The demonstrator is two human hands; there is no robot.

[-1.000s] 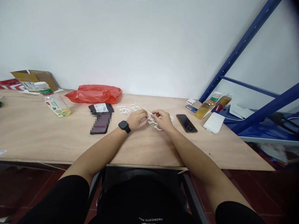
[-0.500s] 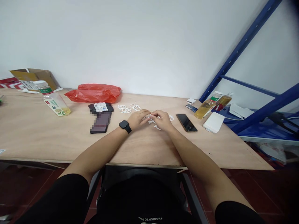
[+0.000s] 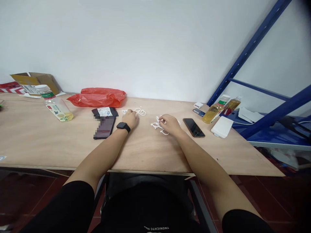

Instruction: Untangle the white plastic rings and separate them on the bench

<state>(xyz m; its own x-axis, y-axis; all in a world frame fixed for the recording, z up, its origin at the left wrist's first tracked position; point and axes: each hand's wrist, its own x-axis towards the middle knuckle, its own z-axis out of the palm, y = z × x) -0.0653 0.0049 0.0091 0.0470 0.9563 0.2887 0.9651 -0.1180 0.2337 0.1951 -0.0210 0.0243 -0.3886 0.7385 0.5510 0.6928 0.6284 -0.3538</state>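
Note:
My left hand (image 3: 131,119), with a black watch at its wrist, reaches down over the left group of white rings. Its fingers are curled closed, and their tips are hidden, so what they grip cannot be made out. Beside it lie thin white rings (image 3: 140,112) in a loose cluster. My right hand (image 3: 170,124) has thumb and fingertips pinched together on a white ring (image 3: 157,119), partly covered by the fingers. Under and around that hand lie several more white rings with small knobs (image 3: 155,125).
Left of my hands are a dark phone-like slab (image 3: 105,127), a black packet (image 3: 105,112), a red plastic bag (image 3: 97,97) and a bottle (image 3: 57,106). On the right lie a phone (image 3: 193,127), a white box (image 3: 222,127) and a drink bottle (image 3: 213,111). A blue metal rack (image 3: 245,55) stands beyond.
My left hand has parted from my right and moved left to the other group of rings. My right hand has stayed nearly in place, fingers still pinched.

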